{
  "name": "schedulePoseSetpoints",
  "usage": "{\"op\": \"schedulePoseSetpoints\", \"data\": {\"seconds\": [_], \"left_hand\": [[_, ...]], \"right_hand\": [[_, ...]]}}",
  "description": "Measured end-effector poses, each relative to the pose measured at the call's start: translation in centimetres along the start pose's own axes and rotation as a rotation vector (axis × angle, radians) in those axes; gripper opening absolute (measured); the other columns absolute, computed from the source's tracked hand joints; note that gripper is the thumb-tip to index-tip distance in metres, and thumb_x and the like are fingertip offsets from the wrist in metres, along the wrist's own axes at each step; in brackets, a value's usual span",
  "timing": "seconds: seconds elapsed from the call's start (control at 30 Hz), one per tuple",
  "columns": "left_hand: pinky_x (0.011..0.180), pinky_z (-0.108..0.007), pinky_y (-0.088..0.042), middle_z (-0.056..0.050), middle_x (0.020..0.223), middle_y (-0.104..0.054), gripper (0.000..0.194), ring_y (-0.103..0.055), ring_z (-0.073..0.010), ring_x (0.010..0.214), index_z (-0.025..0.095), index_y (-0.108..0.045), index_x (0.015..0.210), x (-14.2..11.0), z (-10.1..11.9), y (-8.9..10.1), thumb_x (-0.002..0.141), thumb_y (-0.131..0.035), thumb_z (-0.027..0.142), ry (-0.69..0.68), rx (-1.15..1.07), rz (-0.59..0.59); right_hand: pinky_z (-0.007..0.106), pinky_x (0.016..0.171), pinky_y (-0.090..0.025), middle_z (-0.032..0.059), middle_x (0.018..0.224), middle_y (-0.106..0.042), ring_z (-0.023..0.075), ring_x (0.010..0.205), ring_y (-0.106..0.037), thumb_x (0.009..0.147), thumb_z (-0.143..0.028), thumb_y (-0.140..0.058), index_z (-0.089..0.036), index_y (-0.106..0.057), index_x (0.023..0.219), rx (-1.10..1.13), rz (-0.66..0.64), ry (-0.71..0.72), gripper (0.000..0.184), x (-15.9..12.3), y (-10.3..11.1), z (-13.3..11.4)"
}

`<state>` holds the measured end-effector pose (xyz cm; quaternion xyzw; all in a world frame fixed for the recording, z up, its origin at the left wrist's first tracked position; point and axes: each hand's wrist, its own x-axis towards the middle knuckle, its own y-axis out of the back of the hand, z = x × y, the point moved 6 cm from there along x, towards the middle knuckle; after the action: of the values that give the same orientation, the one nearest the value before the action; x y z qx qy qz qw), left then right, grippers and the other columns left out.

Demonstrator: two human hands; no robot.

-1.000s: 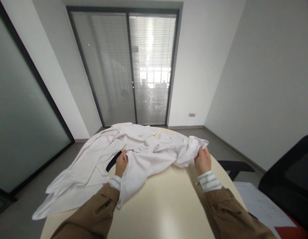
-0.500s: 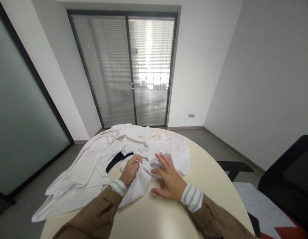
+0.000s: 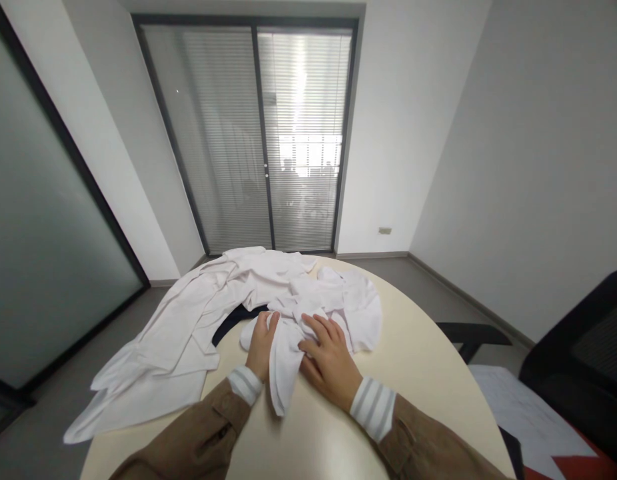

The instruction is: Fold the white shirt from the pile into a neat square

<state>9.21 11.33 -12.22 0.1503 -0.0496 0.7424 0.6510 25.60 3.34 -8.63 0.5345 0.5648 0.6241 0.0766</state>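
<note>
A crumpled white garment [image 3: 333, 310] lies bunched in the middle of a round cream table [image 3: 418, 360]. My left hand [image 3: 262, 341] rests on its left side with fingers stretched flat along the cloth. My right hand [image 3: 328, 357] lies flat on the cloth beside it, fingers spread and pressing down. A strip of the white cloth hangs toward me between my two wrists. More white cloth [image 3: 178, 333] spreads left and drapes over the table's edge. A dark item [image 3: 233, 319] shows under the white cloth, just left of my left hand.
A black office chair [image 3: 578, 360] stands at the right, with paper sheets [image 3: 523, 413] and something red below it. Glass doors with blinds [image 3: 258, 140] face me beyond the table. A frosted glass wall [image 3: 38, 233] runs along the left.
My right hand let go of the cloth's raised right end and came in to the middle, now pressing flat. My left hand went from gripping the cloth to lying flat on it.
</note>
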Motion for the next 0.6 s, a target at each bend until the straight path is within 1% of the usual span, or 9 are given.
{"op": "schedulePoseSetpoints", "data": {"seconds": [0.03, 0.1, 0.2, 0.3, 0.4, 0.43, 0.5, 0.53, 0.6], "left_hand": [[0.076, -0.035, -0.048, -0.002, 0.081, -0.06, 0.038, -0.059, -0.0212, 0.079, 0.021, -0.052, 0.09, 0.0, 0.0, 0.0, 0.091, -0.049, 0.058, 0.007, -0.007, 0.005], [0.077, -0.034, -0.047, -0.001, 0.081, -0.06, 0.037, -0.059, -0.0209, 0.079, 0.02, -0.052, 0.089, 0.1, 0.4, 0.4, 0.092, -0.05, 0.057, -0.014, 0.029, 0.053], [0.08, -0.032, -0.046, -0.001, 0.082, -0.059, 0.033, -0.058, -0.0201, 0.082, 0.02, -0.053, 0.089, 0.3, 1.9, 1.0, 0.093, -0.051, 0.052, -0.127, 0.118, 0.12], [0.074, -0.029, -0.046, -0.001, 0.079, -0.059, 0.029, -0.058, -0.0184, 0.077, 0.02, -0.054, 0.087, 0.0, 3.6, 1.0, 0.094, -0.052, 0.048, -0.272, 0.193, 0.08], [0.068, -0.028, -0.046, 0.0, 0.073, -0.06, 0.027, -0.06, -0.0174, 0.069, 0.02, -0.055, 0.084, -0.7, 4.7, 0.9, 0.093, -0.054, 0.045, -0.403, 0.311, 0.032], [0.068, -0.028, -0.047, -0.001, 0.073, -0.062, 0.026, -0.061, -0.0176, 0.068, 0.02, -0.056, 0.085, -1.0, 4.9, 0.9, 0.093, -0.054, 0.044, -0.429, 0.352, 0.024], [0.071, -0.029, -0.05, -0.004, 0.082, -0.068, 0.025, -0.066, -0.0199, 0.073, 0.02, -0.059, 0.095, -1.5, 4.9, 0.7, 0.09, -0.057, 0.044, -0.465, 0.423, 0.006], [0.075, -0.031, -0.051, -0.007, 0.092, -0.071, 0.03, -0.068, -0.0225, 0.082, 0.02, -0.059, 0.104, -1.7, 4.9, 0.5, 0.088, -0.061, 0.045, -0.486, 0.453, -0.022], [0.089, -0.036, -0.052, -0.014, 0.118, -0.068, 0.058, -0.067, -0.0293, 0.106, 0.02, -0.052, 0.128, -2.3, 5.0, -0.4, 0.08, -0.07, 0.048, -0.543, 0.496, -0.13]], "right_hand": [[0.058, 0.11, -0.032, 0.0092, 0.147, -0.048, 0.0314, 0.137, -0.037, 0.089, -0.017, -0.056, -0.025, -0.064, 0.102, 0.039, 0.051, -0.017, 0.017, 0.1, 0.4, 0.3], [0.055, 0.108, -0.035, 0.009, 0.142, -0.052, 0.029, 0.132, -0.041, 0.094, -0.019, -0.05, -0.024, -0.063, 0.101, 0.115, 0.163, -0.082, 0.016, 0.2, 1.2, 1.5], [0.05, 0.102, -0.039, 0.0099, 0.128, -0.058, 0.0274, 0.121, -0.048, 0.097, -0.025, -0.047, -0.023, -0.062, 0.089, 0.203, 0.313, -0.234, 0.018, 0.2, 2.5, 3.9], [0.046, 0.092, -0.044, 0.0098, 0.108, -0.059, 0.0269, 0.105, -0.052, 0.094, -0.03, -0.051, -0.022, -0.065, 0.08, 0.235, 0.438, -0.339, 0.021, 0.1, 4.0, 6.0], [0.041, 0.083, -0.045, 0.0085, 0.098, -0.055, 0.0258, 0.095, -0.051, 0.086, -0.031, -0.06, -0.022, -0.071, 0.076, 0.191, 0.549, -0.4, 0.017, -0.1, 5.9, 7.2], [0.038, 0.078, -0.045, 0.0073, 0.093, -0.054, 0.0243, 0.09, -0.052, 0.085, -0.03, -0.061, -0.022, -0.073, 0.077, 0.194, 0.54, -0.411, 0.016, -0.1, 6.2, 7.4], [0.033, 0.07, -0.045, 0.0047, 0.082, -0.055, 0.0209, 0.078, -0.053, 0.084, -0.025, -0.059, -0.023, -0.074, 0.08, 0.236, 0.455, -0.404, 0.016, 0.1, 6.4, 7.5], [0.032, 0.068, -0.045, 0.0038, 0.078, -0.057, 0.0201, 0.074, -0.054, 0.084, -0.023, -0.058, -0.022, -0.074, 0.083, 0.268, 0.402, -0.391, 0.017, 0.2, 6.2, 7.4], [0.031, 0.071, -0.048, 0.0039, 0.079, -0.064, 0.0206, 0.075, -0.059, 0.082, -0.019, -0.057, -0.022, -0.073, 0.09, 0.359, 0.32, -0.369, 0.018, 0.3, 5.3, 7.0]]}}
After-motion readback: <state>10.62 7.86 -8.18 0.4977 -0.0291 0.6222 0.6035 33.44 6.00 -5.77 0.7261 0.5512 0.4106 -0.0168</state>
